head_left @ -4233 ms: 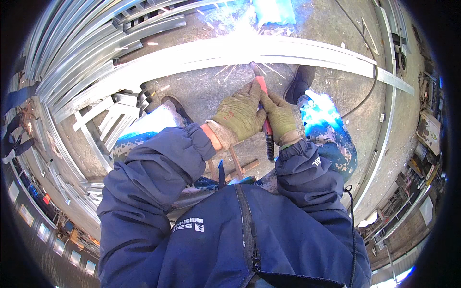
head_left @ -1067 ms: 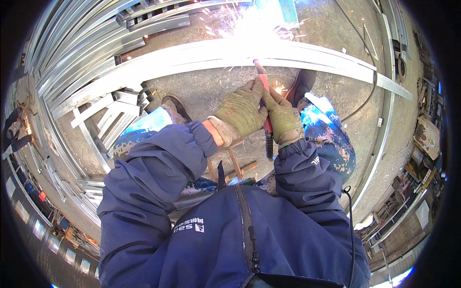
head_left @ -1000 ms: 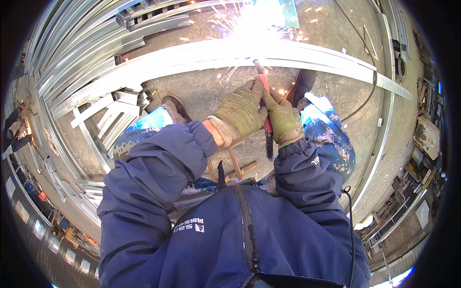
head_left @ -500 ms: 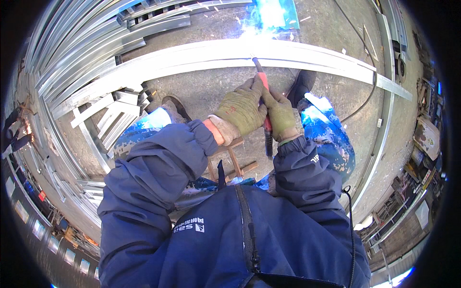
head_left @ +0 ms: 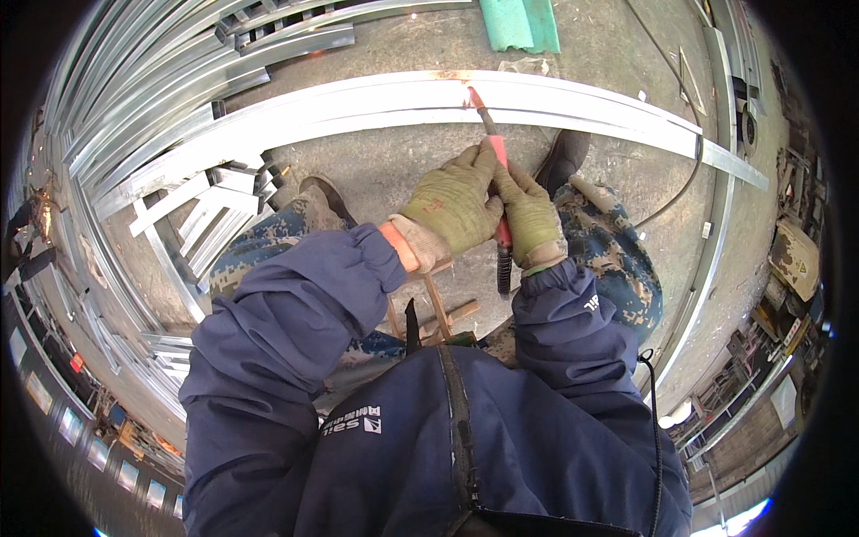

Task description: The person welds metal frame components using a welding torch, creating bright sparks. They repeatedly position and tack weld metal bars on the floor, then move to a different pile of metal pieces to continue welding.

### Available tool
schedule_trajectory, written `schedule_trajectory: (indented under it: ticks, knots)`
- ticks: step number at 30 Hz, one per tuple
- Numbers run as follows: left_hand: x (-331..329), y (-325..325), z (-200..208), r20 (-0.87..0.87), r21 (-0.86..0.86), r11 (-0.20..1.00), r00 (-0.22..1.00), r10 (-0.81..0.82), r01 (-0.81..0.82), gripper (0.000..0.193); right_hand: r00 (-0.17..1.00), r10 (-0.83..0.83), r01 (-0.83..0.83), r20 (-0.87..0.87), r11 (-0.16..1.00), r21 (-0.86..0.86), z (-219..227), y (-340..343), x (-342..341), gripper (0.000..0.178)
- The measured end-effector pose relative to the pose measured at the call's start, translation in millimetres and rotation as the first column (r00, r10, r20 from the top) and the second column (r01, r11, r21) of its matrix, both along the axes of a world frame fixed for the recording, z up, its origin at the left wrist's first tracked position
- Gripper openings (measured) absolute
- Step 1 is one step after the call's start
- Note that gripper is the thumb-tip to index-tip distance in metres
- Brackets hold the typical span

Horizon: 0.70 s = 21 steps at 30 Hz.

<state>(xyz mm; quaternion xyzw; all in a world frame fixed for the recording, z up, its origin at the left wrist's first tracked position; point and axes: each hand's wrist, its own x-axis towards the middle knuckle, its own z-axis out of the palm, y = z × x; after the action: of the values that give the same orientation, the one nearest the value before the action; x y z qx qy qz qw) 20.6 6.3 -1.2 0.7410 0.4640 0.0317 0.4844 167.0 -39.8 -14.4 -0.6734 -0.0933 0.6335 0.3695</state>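
Both hands wear olive work gloves and close around a red-handled welding torch (head_left: 495, 152). My left hand (head_left: 454, 199) wraps it from the left, near the front of the handle. From the right, my right hand (head_left: 530, 215) grips it as well. The black neck of the torch points away from me, and its reddish tip rests at or just above a long pale metal beam (head_left: 358, 100); contact cannot be made out. Beside the tip, the beam's far face carries a brownish scorched patch (head_left: 453, 75). No arc glows at the tip.
A green sheet (head_left: 519, 25) lies beyond the beam. Stacked metal channels (head_left: 295, 46) fill the far left, with short cut pieces (head_left: 219, 201) nearer. A dark cable (head_left: 694, 170) curves along the right. Between my legs stands a small wooden stool (head_left: 434, 300).
The bright arc and flying sparks at the torch tip have gone out, and the blue glare has faded. The tip sits slightly farther away. Both hands keep their grip.
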Motion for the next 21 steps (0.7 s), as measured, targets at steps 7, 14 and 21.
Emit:
schedule_trajectory:
  ticks: [7, 14, 21]
  knots:
    - [-1.3, -1.7, -5.7, -0.028, 0.061, 0.998, 1.000, -0.007, 0.009, 0.075, 0.999, 0.032, -0.031, 0.015, 0.999, -0.018, -1.5, 0.4, -0.2, 0.042]
    - [-1.7, -1.7, -5.9, -0.055, 0.057, 0.998, 0.998, -0.019, 0.022, 0.074, 0.998, 0.058, -0.057, 0.012, 0.998, -0.036, -7.5, -1.8, 1.4, 0.041]
    - [-0.8, 0.9, -8.0, 0.047, 0.047, 0.999, 0.999, 0.006, -0.008, 0.070, 1.000, 0.012, -0.012, 0.005, 1.000, 0.010, -1.8, 0.8, -0.5, 0.040]
